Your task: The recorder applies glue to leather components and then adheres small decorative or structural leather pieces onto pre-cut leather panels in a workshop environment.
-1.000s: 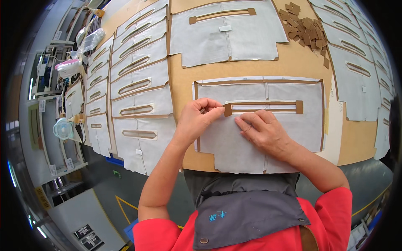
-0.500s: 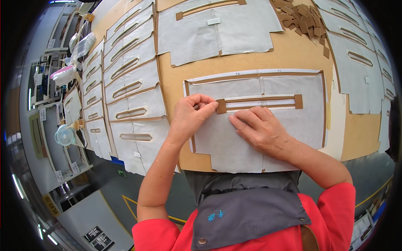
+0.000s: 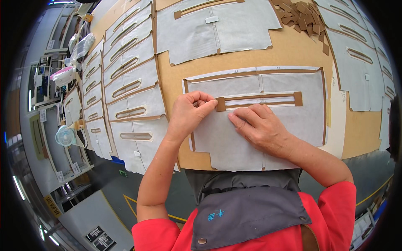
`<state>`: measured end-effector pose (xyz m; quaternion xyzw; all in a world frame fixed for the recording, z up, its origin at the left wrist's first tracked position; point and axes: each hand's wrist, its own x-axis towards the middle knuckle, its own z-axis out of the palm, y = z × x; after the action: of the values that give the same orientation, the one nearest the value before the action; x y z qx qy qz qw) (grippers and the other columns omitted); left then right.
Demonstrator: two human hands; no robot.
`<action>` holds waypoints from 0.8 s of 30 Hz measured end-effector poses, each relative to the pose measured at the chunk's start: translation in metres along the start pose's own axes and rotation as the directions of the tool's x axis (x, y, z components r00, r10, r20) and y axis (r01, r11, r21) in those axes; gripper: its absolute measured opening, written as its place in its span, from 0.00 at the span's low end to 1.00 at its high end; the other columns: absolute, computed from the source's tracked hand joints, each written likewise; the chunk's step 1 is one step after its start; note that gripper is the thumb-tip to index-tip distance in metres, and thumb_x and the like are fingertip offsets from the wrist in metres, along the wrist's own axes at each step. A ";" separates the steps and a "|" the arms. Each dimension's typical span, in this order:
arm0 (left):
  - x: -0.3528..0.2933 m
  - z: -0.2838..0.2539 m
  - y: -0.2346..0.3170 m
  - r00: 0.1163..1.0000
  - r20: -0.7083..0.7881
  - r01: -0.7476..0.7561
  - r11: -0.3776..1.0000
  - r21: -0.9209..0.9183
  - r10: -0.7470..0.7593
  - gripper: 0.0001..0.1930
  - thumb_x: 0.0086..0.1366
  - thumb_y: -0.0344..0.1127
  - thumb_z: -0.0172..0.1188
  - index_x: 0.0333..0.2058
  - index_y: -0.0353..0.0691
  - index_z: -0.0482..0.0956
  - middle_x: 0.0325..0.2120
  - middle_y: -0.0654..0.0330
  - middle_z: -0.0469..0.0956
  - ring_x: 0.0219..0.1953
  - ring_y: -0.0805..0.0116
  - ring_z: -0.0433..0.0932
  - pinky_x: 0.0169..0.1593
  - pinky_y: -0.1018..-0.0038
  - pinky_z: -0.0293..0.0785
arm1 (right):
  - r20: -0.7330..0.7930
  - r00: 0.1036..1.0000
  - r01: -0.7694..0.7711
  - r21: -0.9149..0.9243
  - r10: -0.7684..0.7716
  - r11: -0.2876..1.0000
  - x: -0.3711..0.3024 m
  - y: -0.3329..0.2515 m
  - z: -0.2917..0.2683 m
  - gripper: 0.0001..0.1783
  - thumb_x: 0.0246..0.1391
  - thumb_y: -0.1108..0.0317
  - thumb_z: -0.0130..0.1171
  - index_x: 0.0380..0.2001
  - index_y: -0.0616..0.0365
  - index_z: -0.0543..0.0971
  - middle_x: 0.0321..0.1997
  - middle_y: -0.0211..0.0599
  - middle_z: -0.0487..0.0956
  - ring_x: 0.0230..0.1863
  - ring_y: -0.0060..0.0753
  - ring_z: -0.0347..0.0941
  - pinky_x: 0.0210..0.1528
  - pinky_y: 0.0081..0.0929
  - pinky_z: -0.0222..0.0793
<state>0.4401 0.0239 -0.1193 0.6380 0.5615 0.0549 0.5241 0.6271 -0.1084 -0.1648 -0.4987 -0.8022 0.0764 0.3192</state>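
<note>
A grey fabric panel (image 3: 293, 125) with brown-edged borders lies on the tan board in front of me. Across its upper middle runs a long narrow slot (image 3: 261, 100) framed with brown and white strips. One brown square patch (image 3: 220, 104) sits at the slot's left end, another brown patch (image 3: 298, 99) at the right end. My left hand (image 3: 190, 115) pinches thumb and forefinger at the outer edge of the left patch. My right hand (image 3: 264, 129) rests on the fabric just below the slot, fingers loosely bent and nothing visible in them; its fingertip undersides are hidden.
Overlapping rows of similar slotted panels (image 3: 140, 90) cover the left of the table. Another panel (image 3: 197, 37) lies beyond mine, and more panels (image 3: 356, 79) are on the right. A heap of brown patches (image 3: 303, 19) lies at the back right. A small fan (image 3: 65, 136) stands beyond the left edge.
The view has shifted slightly, so the panels appear a little higher. Both hands keep almost the same places on the panel; no patch has visibly moved.
</note>
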 end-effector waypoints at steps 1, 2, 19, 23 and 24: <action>0.001 0.000 0.000 1.000 -0.001 -0.001 1.000 0.001 0.001 0.08 0.58 0.35 0.67 0.32 0.36 0.82 0.21 0.74 0.71 0.24 0.86 0.65 0.28 0.86 0.61 | 0.000 1.000 -0.001 -0.001 0.001 1.000 0.000 0.000 0.000 0.21 0.45 0.71 0.57 0.45 0.67 0.77 0.42 0.36 0.71 0.42 0.33 0.67 0.40 0.29 0.65; 0.001 0.000 0.000 1.000 0.000 -0.001 1.000 0.001 0.001 0.08 0.58 0.35 0.67 0.32 0.36 0.82 0.21 0.74 0.71 0.24 0.86 0.65 0.28 0.86 0.61 | -0.007 1.000 0.000 -0.002 0.000 1.000 0.000 0.000 0.000 0.21 0.45 0.71 0.57 0.45 0.67 0.77 0.42 0.36 0.71 0.42 0.33 0.67 0.41 0.29 0.65; 0.001 0.001 0.000 0.999 -0.026 -0.020 0.999 0.039 0.021 0.09 0.58 0.36 0.67 0.31 0.36 0.83 0.21 0.74 0.72 0.24 0.86 0.66 0.27 0.85 0.61 | -0.006 1.000 -0.015 0.043 0.015 0.999 0.001 -0.002 -0.002 0.25 0.47 0.62 0.63 0.49 0.61 0.75 0.43 0.35 0.72 0.45 0.35 0.67 0.44 0.32 0.66; 0.003 0.001 -0.004 0.999 -0.024 -0.046 0.998 0.033 0.047 0.09 0.58 0.36 0.67 0.31 0.35 0.83 0.21 0.73 0.72 0.24 0.86 0.66 0.27 0.85 0.61 | 0.062 0.996 -0.070 0.026 0.068 0.997 0.005 -0.007 -0.002 0.32 0.44 0.58 0.67 0.54 0.58 0.74 0.46 0.32 0.71 0.44 0.35 0.65 0.46 0.33 0.64; 0.004 0.001 -0.006 0.998 -0.030 -0.052 0.998 0.031 0.053 0.09 0.58 0.36 0.67 0.31 0.35 0.83 0.21 0.73 0.73 0.24 0.85 0.66 0.27 0.85 0.61 | 0.072 0.995 -0.065 -0.001 0.064 0.998 0.006 -0.007 -0.001 0.34 0.45 0.55 0.67 0.55 0.58 0.74 0.45 0.31 0.70 0.44 0.35 0.64 0.46 0.33 0.63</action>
<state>0.4381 0.0248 -0.1262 0.6594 0.5535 0.0701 0.5039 0.6203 -0.1068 -0.1584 -0.5210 -0.7967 0.1052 0.2876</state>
